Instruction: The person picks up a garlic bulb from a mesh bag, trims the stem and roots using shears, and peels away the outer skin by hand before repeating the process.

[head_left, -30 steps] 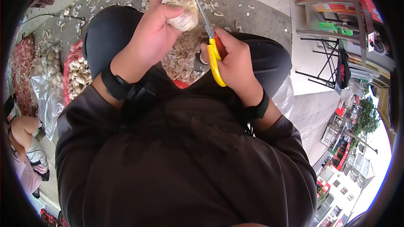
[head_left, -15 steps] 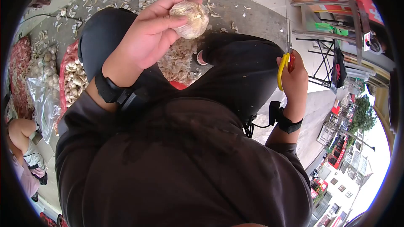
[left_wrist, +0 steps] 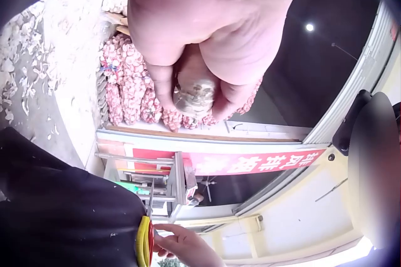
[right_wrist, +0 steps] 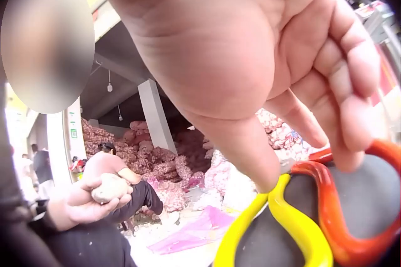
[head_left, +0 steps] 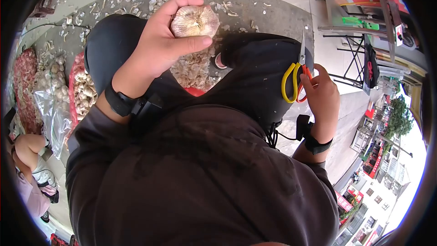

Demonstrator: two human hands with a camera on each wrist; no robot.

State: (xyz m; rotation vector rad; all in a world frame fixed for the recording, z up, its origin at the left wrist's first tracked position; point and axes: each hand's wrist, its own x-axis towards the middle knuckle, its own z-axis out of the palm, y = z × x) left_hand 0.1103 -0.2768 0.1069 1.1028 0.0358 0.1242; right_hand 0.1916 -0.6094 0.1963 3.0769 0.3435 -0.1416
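Observation:
In the head view my left hand [head_left: 157, 48] holds a whitish garlic bulb [head_left: 195, 20] above the gap between my knees, thumb at its near side and fingers round the back. The bulb's pale, round face is turned up. From the left wrist camera, the bulb [left_wrist: 195, 97] shows between thumb and fingers. Over by the right knee, my right hand [head_left: 323, 93] pinches scissors [head_left: 302, 58] by the red-orange handle [right_wrist: 332, 217]. Their yellow handle [right_wrist: 297, 222] stands free of the fingers, and the blades point away from me.
Peelings [head_left: 193, 70] heap between my legs, and more litter the floor ahead. Garlic fills a red net sack [head_left: 83, 89] and a clear bag [head_left: 52, 105] at left. A seated person [head_left: 32, 155] is nearby. A black folding stand [head_left: 355, 61] stands at right.
My right hand has carried the scissors from the bulb out to the right knee, and their handles have spread. The stalk has gone from the bulb, which my left hand has turned.

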